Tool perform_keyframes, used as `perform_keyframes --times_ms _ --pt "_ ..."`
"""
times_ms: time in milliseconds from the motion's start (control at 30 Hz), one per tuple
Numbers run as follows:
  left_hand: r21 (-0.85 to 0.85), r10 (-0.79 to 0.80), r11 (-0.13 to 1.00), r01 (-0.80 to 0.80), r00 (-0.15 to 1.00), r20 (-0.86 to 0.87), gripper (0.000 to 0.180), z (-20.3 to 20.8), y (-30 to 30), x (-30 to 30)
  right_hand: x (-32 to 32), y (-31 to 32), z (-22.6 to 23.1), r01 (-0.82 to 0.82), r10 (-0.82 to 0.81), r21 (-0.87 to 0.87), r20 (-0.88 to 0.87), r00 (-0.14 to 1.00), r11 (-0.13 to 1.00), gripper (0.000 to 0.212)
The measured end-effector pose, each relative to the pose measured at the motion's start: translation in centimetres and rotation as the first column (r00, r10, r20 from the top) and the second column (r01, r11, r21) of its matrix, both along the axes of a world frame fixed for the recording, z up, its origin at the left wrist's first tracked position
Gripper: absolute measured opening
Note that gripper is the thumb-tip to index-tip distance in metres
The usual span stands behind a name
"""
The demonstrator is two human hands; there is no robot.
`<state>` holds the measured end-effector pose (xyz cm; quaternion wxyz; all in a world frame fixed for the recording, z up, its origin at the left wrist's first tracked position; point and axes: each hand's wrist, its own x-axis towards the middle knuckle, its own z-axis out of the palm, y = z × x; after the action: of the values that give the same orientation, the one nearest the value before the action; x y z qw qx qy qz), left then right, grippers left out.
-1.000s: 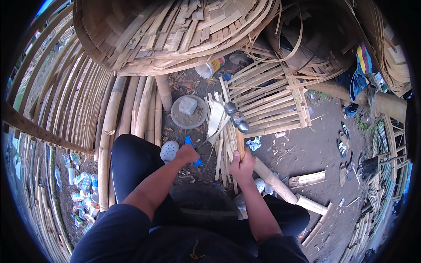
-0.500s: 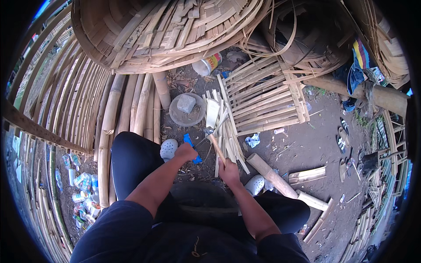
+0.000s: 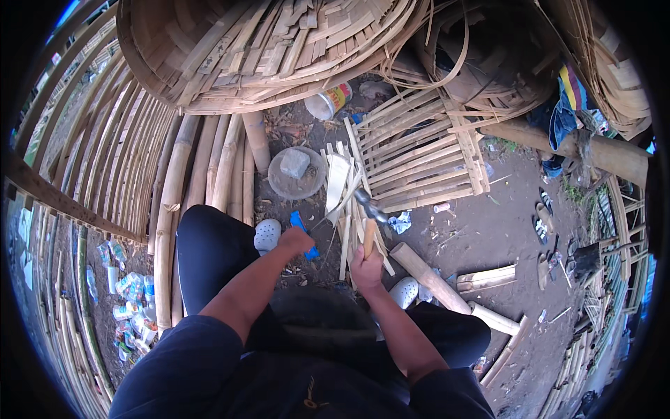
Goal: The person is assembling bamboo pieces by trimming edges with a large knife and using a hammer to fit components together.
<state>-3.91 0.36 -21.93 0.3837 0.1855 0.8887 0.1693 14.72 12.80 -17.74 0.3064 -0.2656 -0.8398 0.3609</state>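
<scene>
My right hand (image 3: 366,269) is wrapped round the wooden handle of a hammer (image 3: 369,237). Its metal head (image 3: 370,207) is blurred and sits above the bamboo strips. To the left, my left hand (image 3: 296,241) is closed on a thin, blade-like tool (image 3: 319,223) that points away toward the strips; its grip is hidden. Something blue (image 3: 297,221) shows on both sides of that fist, and whether I hold it cannot be told. Beyond the tool, a pale, wide bamboo piece (image 3: 337,176) rests on a pile of split bamboo strips (image 3: 345,244).
A stone block (image 3: 294,163) sits on a round slab (image 3: 276,183) ahead. Bamboo poles (image 3: 227,164) line the left, and a slatted bamboo panel (image 3: 419,155) lies at right. A large woven basket (image 3: 279,87) overhangs the far side. A thick bamboo log (image 3: 433,279) lies near my right foot.
The hammer head has swung to the right and come up, away from the thin tool. My right hand has shifted slightly; my left hand has stayed nearly in place.
</scene>
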Motion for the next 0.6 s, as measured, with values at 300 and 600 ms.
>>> perform_keyframes --times_ms 300,600 --pt "0.004 0.011 1.000 -0.011 0.999 0.035 0.022 -1.3 -0.9 -0.6 0.9 -1.2 -2.1 -0.109 0.111 -0.029 0.441 0.891 0.994 0.042" --pt "0.030 0.004 1.000 -0.007 0.996 0.085 0.022 -1.3 -0.3 -0.1 0.2 -0.8 0.7 -0.058 0.057 -0.008 0.343 0.938 0.998 0.039"
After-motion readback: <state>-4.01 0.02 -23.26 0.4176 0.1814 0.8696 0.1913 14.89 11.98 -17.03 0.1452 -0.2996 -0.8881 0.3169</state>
